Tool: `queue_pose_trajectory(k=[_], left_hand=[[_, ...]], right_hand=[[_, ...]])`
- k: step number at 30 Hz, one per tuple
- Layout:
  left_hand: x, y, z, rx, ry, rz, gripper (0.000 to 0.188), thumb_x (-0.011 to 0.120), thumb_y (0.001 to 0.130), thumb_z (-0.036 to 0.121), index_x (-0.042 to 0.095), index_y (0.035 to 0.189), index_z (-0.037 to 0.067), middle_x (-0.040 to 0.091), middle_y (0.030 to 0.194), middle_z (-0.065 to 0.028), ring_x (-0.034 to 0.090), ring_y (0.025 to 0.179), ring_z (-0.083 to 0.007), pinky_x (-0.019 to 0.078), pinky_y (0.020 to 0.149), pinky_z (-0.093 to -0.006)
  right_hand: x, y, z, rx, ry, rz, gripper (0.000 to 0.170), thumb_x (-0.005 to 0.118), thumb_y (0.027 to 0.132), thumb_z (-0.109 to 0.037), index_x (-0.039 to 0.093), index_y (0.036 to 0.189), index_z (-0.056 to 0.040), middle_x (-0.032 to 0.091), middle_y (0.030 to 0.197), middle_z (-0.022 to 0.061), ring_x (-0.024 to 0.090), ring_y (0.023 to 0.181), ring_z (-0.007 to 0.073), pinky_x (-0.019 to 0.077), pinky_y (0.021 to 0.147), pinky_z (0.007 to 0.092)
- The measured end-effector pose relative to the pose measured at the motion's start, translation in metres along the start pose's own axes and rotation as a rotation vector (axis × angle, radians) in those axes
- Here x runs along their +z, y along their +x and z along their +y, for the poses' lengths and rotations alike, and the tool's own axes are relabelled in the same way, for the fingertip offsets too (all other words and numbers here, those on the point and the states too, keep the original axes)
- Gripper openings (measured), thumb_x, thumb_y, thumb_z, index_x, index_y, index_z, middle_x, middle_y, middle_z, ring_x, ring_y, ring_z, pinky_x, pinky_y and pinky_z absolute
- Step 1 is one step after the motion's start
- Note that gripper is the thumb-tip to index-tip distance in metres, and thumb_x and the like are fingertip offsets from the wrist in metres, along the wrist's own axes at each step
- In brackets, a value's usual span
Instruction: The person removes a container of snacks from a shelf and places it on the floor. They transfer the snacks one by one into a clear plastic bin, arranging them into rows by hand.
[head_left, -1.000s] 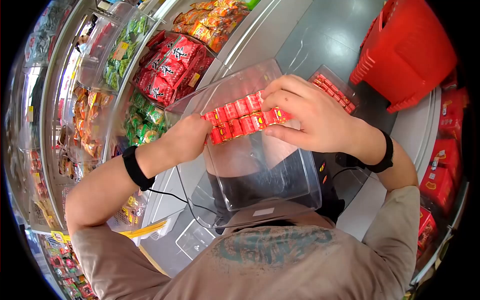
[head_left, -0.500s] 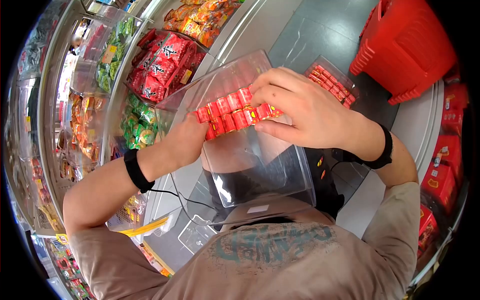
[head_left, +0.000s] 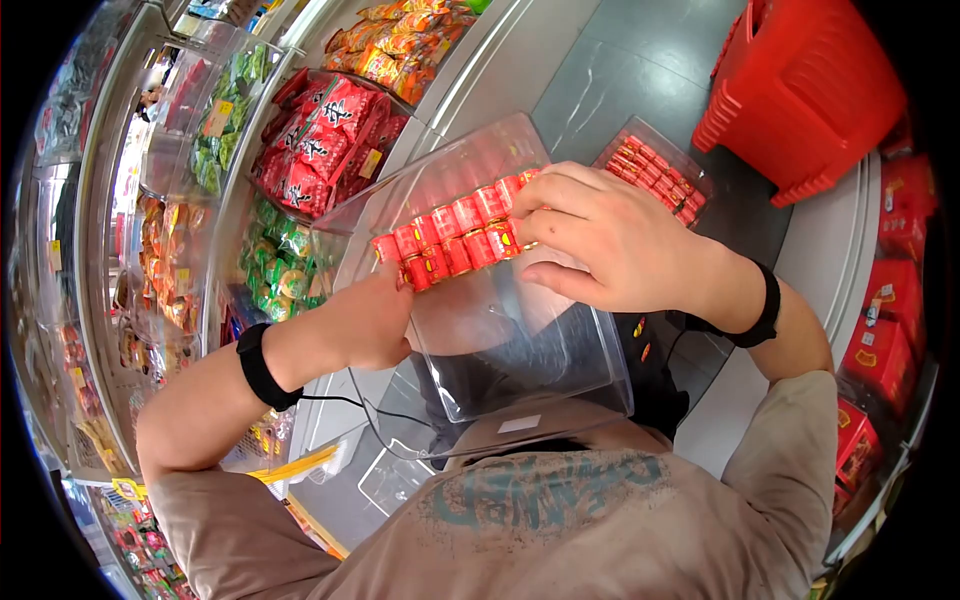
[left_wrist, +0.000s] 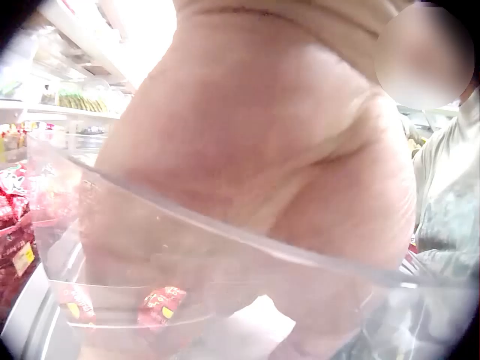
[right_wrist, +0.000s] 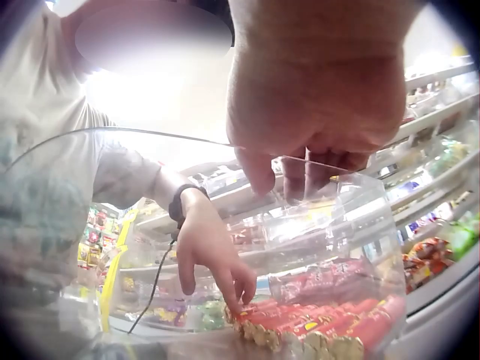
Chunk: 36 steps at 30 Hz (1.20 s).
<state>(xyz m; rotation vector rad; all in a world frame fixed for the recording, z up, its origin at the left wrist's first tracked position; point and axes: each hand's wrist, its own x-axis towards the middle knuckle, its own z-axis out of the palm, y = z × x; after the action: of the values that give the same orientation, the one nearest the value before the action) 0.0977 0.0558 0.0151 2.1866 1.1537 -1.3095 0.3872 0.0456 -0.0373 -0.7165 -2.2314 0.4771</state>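
Small red wrapped rolls [head_left: 455,235] lie side by side in two rows inside a clear plastic bin [head_left: 570,350] in front of my body. At the left end of the rows is my left hand [head_left: 365,320]. The right wrist view shows the left hand's extended fingers [right_wrist: 231,289] pointing down, fingertips right at the rolls' ends. My right hand [head_left: 620,235] hovers over the right end of the rows, thumb apart from loosely bent fingers, covering some rolls. In the right wrist view nothing shows between its fingers. The left wrist view mostly shows my palm [left_wrist: 247,150] behind the bin wall.
A second clear container [head_left: 690,158] with similar red rolls stands on the floor beyond my right hand, near a red basket [head_left: 810,100]. To the left, shelves carry red snack packets [head_left: 325,140], green packets [head_left: 285,260] and orange packets [head_left: 395,50]. Red boxes [head_left: 880,340] line the right.
My left hand has drawn down toward my body, exposing more of the rolls at the left end. The right hand has stayed over the right end, shifting slightly. The bin has moved slightly left.
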Motion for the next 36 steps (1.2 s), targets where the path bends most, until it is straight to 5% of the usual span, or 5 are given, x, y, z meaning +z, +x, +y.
queue_pose_trajectory(k=[14,26,31,33,36], left_hand=[[0.009,-0.007,0.003,0.003,0.031,-0.006,0.062,0.066,0.081,0.036,0.058,0.117,-0.014,0.048,0.125,-0.0288,0.055,0.115,-0.0393,0.0501,0.095,-0.0428],[0.016,0.008,0.004,0.01,0.149,-0.041,0.038,0.058,0.086,0.027,0.073,0.109,0.0,0.047,0.132,-0.0209,0.046,0.123,-0.0296,0.0457,0.096,-0.0378],[0.01,0.001,-0.001,0.086,0.096,-0.111,0.044,0.06,0.084,0.028,0.066,0.116,-0.001,0.05,0.125,-0.0253,0.055,0.113,-0.0367,0.0481,0.094,-0.0429],[0.004,-0.01,-0.003,0.085,-0.148,0.037,0.043,0.063,0.084,0.027,0.063,0.116,-0.001,0.052,0.119,-0.0271,0.058,0.108,-0.0422,0.0498,0.092,-0.0465],[-0.002,-0.023,0.0,0.147,-0.178,0.236,0.037,0.067,0.083,0.024,0.062,0.112,0.0,0.055,0.117,-0.0225,0.059,0.105,-0.041,0.0508,0.089,-0.0461]], right_hand=[[0.002,0.003,-0.003,-0.046,-0.032,0.019,0.021,0.073,0.079,-0.016,0.061,0.089,-0.0024,0.058,0.098,0.0099,0.059,0.097,0.0295,0.0504,0.083,0.038],[0.0,0.003,-0.001,-0.072,-0.03,-0.012,0.018,0.074,0.079,-0.012,0.065,0.093,-0.0037,0.062,0.103,0.0078,0.061,0.099,0.0287,0.0522,0.083,0.0379],[-0.01,-0.016,0.023,-0.099,0.064,0.252,0.027,0.078,0.076,-0.01,0.067,0.099,-0.0035,0.065,0.111,0.0118,0.065,0.102,0.0294,0.0534,0.084,0.0374],[-0.022,-0.041,0.052,0.016,0.042,0.452,0.023,0.076,0.079,-0.007,0.066,0.098,-0.0019,0.066,0.108,0.0137,0.066,0.097,0.0273,0.0526,0.083,0.0346],[-0.022,-0.105,0.129,0.539,0.082,0.653,0.013,0.067,0.088,-0.009,0.064,0.097,0.0004,0.068,0.093,0.0142,0.067,0.086,0.0246,0.0519,0.081,0.0334]])
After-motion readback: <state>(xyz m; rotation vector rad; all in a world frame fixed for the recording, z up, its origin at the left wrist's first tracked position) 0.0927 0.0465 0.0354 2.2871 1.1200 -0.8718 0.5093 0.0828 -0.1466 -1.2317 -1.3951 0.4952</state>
